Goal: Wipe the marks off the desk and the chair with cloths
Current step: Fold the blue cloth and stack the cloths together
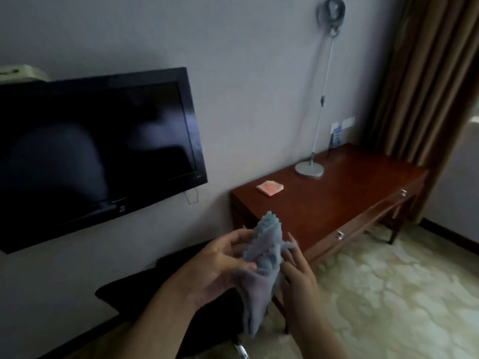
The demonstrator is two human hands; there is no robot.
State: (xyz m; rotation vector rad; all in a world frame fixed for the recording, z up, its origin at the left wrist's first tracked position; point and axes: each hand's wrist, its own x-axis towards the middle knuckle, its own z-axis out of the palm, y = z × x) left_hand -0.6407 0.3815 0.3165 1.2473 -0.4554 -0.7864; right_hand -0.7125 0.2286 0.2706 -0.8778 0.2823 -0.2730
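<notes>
A crumpled pale blue cloth (261, 270) hangs between both my hands in the lower middle of the head view. My left hand (217, 265) grips its left side with thumb and fingers curled round the fabric. My right hand (298, 275) holds the right side, fingers up along the cloth. A folded pink cloth (270, 188) lies on the reddish wooden desk (350, 193) against the wall at the right. The black chair (145, 288) stands below my hands, partly hidden by my arms.
A wall-mounted black TV (96, 151) fills the left. A floor-style lamp with a round silver base (309, 169) stands on the desk. Brown curtains (425, 81) hang at the far right. The marbled floor (388, 294) spreads out in front of the desk.
</notes>
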